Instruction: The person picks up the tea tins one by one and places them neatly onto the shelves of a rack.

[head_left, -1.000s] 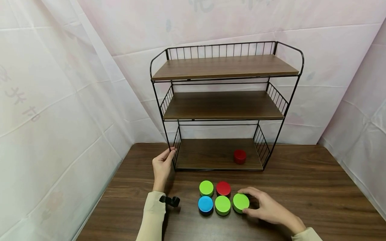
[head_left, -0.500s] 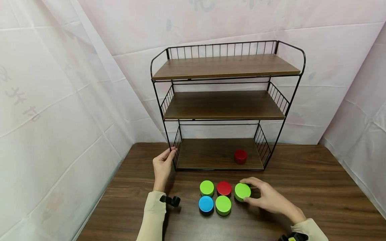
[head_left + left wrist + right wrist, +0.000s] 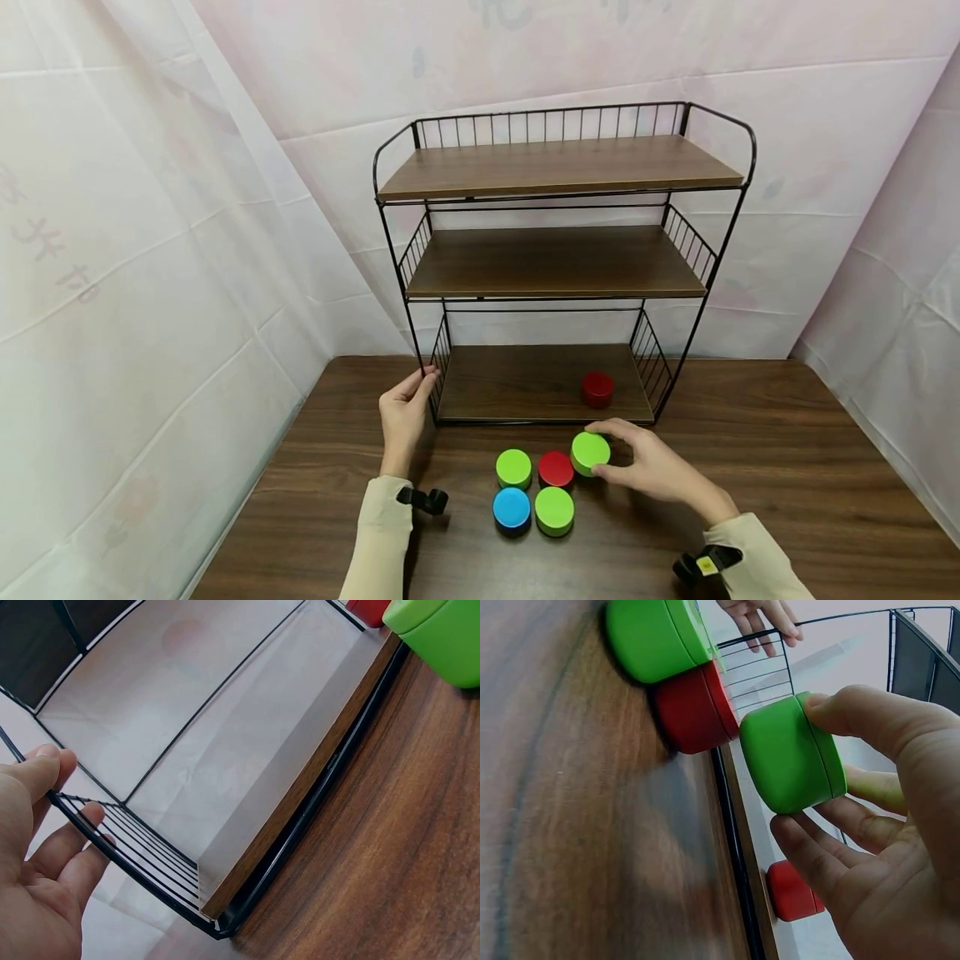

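Note:
My right hand (image 3: 651,465) grips a small round green lidded jar (image 3: 590,452) between thumb and fingers. In the right wrist view this jar (image 3: 787,754) is raised off the tabletop and tilted, with a lid seam round its side. At the lower left post of a three-tier wire shelf rack (image 3: 557,260), my left hand (image 3: 403,417) pinches the black metal between thumb and fingers. Left of the held jar stands a red jar (image 3: 556,469), with a green jar (image 3: 513,468) beyond it. Nearer me are a blue jar (image 3: 512,508) and another green jar (image 3: 554,510).
A dark red jar (image 3: 597,390) sits on the right part of the rack's bottom board (image 3: 517,383). The brown wooden table (image 3: 795,467) carries the rack. White cloth (image 3: 840,167) hangs behind and at both sides.
My right hand has lifted the green jar from the right end of the near row and carried it toward the rack, lastly a little left. My left hand stays on the post.

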`<state>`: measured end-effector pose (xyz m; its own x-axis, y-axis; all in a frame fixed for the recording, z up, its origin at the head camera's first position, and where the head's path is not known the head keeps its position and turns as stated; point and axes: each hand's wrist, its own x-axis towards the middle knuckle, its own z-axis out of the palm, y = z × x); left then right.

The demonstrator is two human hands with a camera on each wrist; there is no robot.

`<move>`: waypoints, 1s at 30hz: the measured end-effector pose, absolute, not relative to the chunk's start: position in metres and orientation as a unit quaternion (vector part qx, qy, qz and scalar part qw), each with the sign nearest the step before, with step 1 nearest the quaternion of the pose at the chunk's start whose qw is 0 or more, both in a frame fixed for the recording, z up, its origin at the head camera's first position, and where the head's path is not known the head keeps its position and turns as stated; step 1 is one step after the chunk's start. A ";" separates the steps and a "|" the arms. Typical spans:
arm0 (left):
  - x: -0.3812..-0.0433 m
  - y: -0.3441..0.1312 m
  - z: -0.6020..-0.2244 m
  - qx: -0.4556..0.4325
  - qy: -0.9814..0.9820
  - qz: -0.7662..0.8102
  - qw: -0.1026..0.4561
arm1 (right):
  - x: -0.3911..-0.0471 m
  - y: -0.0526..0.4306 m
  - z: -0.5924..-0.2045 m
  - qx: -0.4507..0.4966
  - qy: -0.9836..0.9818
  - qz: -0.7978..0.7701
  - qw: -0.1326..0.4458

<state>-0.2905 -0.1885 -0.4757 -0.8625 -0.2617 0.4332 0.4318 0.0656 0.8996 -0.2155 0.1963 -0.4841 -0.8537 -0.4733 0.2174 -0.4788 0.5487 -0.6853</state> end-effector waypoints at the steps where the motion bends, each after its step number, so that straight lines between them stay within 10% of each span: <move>1: -0.291 -0.188 -0.476 -0.062 -0.684 -0.681 0.255 | -0.217 0.195 -0.483 0.269 -0.880 0.391 0.003; 30: -0.289 -0.188 -0.476 -0.071 -0.682 -0.681 0.257 | -0.259 0.161 -0.472 0.267 -0.866 0.423 -0.017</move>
